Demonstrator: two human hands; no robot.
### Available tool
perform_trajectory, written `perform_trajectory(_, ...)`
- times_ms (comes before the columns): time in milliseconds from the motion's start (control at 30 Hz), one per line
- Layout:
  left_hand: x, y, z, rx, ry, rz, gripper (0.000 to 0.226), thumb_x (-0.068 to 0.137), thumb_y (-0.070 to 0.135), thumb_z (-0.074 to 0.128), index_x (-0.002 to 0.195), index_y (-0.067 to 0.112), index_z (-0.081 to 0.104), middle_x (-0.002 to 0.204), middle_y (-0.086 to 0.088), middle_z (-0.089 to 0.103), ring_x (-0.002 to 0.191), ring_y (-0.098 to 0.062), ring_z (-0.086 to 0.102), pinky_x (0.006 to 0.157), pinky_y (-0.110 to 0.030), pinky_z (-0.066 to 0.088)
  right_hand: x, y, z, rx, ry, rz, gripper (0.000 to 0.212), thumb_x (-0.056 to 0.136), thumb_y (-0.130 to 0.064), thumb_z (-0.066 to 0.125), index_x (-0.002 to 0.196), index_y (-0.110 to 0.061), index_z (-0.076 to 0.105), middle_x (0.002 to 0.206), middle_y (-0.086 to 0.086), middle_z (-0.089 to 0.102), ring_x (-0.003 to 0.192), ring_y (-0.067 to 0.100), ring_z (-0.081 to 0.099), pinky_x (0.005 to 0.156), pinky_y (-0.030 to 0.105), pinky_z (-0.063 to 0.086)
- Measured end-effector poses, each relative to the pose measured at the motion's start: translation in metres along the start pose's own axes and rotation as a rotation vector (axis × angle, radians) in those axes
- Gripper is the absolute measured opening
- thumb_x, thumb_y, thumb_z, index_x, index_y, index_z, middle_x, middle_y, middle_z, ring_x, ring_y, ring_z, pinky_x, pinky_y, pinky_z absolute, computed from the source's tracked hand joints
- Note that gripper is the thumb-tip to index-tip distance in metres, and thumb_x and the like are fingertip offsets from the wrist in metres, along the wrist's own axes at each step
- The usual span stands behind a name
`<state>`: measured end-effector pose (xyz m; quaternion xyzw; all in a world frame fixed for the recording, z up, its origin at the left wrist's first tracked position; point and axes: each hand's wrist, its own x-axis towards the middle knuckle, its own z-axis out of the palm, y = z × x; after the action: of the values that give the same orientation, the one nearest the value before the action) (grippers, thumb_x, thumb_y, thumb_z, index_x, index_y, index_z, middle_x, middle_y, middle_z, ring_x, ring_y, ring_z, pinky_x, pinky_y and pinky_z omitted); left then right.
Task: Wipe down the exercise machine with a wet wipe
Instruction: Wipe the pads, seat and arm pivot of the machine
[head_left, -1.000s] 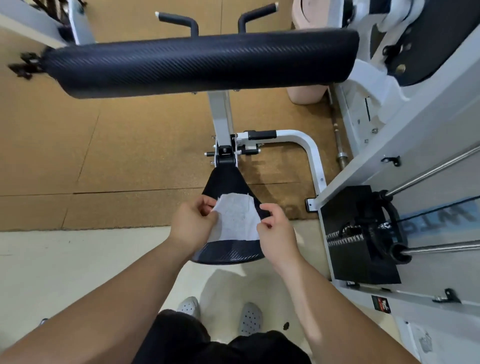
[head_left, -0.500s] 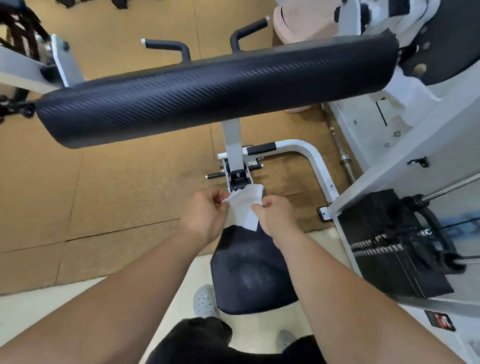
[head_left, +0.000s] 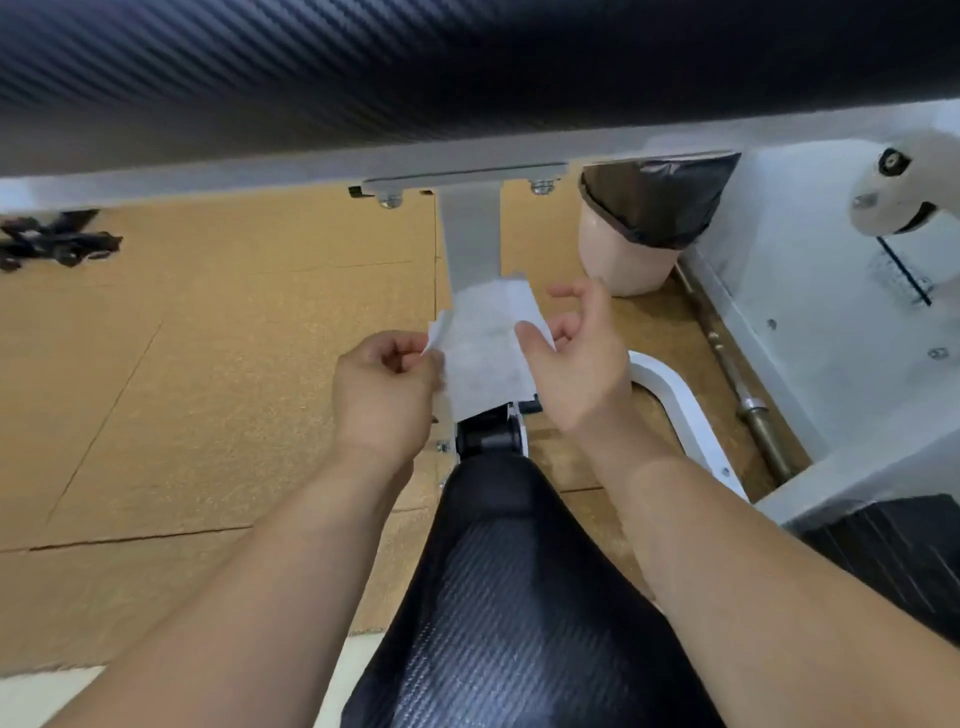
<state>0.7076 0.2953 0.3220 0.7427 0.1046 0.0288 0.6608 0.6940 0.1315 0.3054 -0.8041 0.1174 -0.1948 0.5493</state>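
Above the seat (head_left: 519, 597), the wipe (head_left: 488, 348) hangs in the air, spread flat between both hands. The left hand (head_left: 387, 395) pinches its left edge in curled fingers and the right hand (head_left: 576, 358) pins its right edge under the thumb with the forefinger lifted, likely to open out a broad wiping face. Just behind it rises the grey post (head_left: 472, 234), probably the next part to wipe, though I cannot tell if they touch; beyond, the long pad (head_left: 467, 67) spans the top.

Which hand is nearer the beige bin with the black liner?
Right. The right hand is just below-left of the bin, holding the wet wipe; the left hand grips the wipe's other edge, farther left.
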Motion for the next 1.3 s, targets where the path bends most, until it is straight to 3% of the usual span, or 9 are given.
perform_trajectory(67, 0.004, -0.009, 0.011, -0.088, 0.043, 0.014, 0.004, 0.093, 0.008, 0.069, 0.096, 0.009, 0.071, 0.074, -0.002, 0.066, 0.057, -0.009, 0.057, 0.046, -0.018, 0.045, 0.016, 0.008, 0.003, -0.107, -0.002, -0.18, 0.024, 0.099, -0.022, 0.063, 0.112, -0.033, 0.046, 0.081, -0.015, 0.055, 0.071, 0.0, 0.053, 0.063, 0.016, 0.043)
perform_trajectory(200, 0.009, -0.029, 0.034, -0.221, 0.124, 0.04, 0.005, 0.09, 0.008, 0.071, 0.095, 0.009, 0.072, 0.066, 0.002, 0.064, 0.057, -0.009, 0.059, 0.052, -0.019, 0.048, 0.042, 0.022, 0.012, -0.322, -0.007, -0.558, 0.018, 0.099, -0.011, 0.057, 0.11, -0.016, 0.07, 0.102, -0.003, 0.065, 0.093, 0.013, 0.059, 0.082, 0.033, 0.049)
perform_trajectory(367, 0.02, -0.05, 0.045, -0.299, 0.142, 0.11, 0.004, 0.089, 0.01, 0.073, 0.088, 0.013, 0.07, 0.067, -0.003, 0.063, 0.06, -0.012, 0.061, 0.056, -0.023, 0.05, 0.066, 0.033, 0.012, -0.642, 0.158, -1.028, 0.029, 0.082, -0.022, 0.076, 0.106, -0.007, 0.074, 0.101, 0.015, 0.064, 0.088, 0.036, 0.061, 0.075, 0.04, 0.047)
perform_trajectory(567, 0.031, -0.054, 0.045, -0.313, 0.165, 0.236, 0.005, 0.088, 0.012, 0.072, 0.085, 0.015, 0.069, 0.061, 0.003, 0.066, 0.06, -0.013, 0.063, 0.059, -0.027, 0.05, 0.086, 0.029, 0.019, -0.833, 0.426, -1.523, 0.02, 0.088, -0.01, 0.072, 0.108, -0.006, 0.076, 0.084, 0.011, 0.062, 0.08, 0.031, 0.047, 0.067, 0.04, 0.034)
perform_trajectory(667, 0.027, -0.066, 0.046, -0.236, 0.11, 0.291, 0.008, 0.089, 0.014, 0.073, 0.083, 0.016, 0.068, 0.075, -0.009, 0.071, 0.068, -0.025, 0.069, 0.065, -0.037, 0.056, 0.099, 0.024, 0.017, -0.815, 0.325, -1.572, 0.015, 0.094, -0.007, 0.068, 0.107, -0.003, 0.075, 0.079, 0.014, 0.058, 0.069, 0.031, 0.048, 0.056, 0.041, 0.04)
perform_trajectory(833, 0.029, -0.078, 0.053, -0.152, 0.045, 0.321, 0.012, 0.089, 0.015, 0.074, 0.079, 0.017, 0.068, 0.074, -0.01, 0.07, 0.065, -0.021, 0.067, 0.06, -0.024, 0.054, 0.099, 0.017, 0.007, -0.701, 0.107, -1.438, 0.033, 0.097, -0.029, 0.058, 0.117, -0.01, 0.076, 0.087, 0.01, 0.068, 0.065, 0.032, 0.066, 0.051, 0.037, 0.054)
perform_trajectory(933, 0.031, -0.081, 0.055, -0.118, 0.029, 0.329, 0.011, 0.091, 0.015, 0.073, 0.08, 0.016, 0.068, 0.075, -0.013, 0.069, 0.065, -0.021, 0.065, 0.058, -0.02, 0.052, 0.103, 0.006, 0.002, -0.611, 0.162, -1.363, 0.028, 0.098, -0.036, 0.058, 0.105, -0.018, 0.079, 0.081, 0.005, 0.069, 0.066, 0.031, 0.066, 0.054, 0.035, 0.052)
perform_trajectory(1033, 0.034, -0.083, 0.056, -0.107, 0.053, 0.355, 0.011, 0.092, 0.016, 0.072, 0.082, 0.017, 0.068, 0.078, -0.014, 0.069, 0.065, -0.021, 0.064, 0.064, -0.033, 0.057, 0.11, 0.0, 0.001, -0.644, 0.245, -1.416, 0.018, 0.095, -0.029, 0.067, 0.103, -0.019, 0.079, 0.082, 0.004, 0.068, 0.066, 0.029, 0.066, 0.052, 0.034, 0.052)
perform_trajectory(1300, 0.031, -0.08, 0.056, -0.123, 0.069, 0.382, 0.012, 0.092, 0.02, 0.072, 0.082, 0.018, 0.067, 0.069, -0.003, 0.062, 0.079, -0.038, 0.066, 0.072, -0.044, 0.057, 0.106, 0.014, 0.021, -0.779, 0.388, -1.683, 0.013, 0.093, 0.0, 0.069, 0.104, 0.001, 0.074, 0.09, 0.016, 0.067, 0.071, 0.034, 0.059, 0.057, 0.042, 0.049)
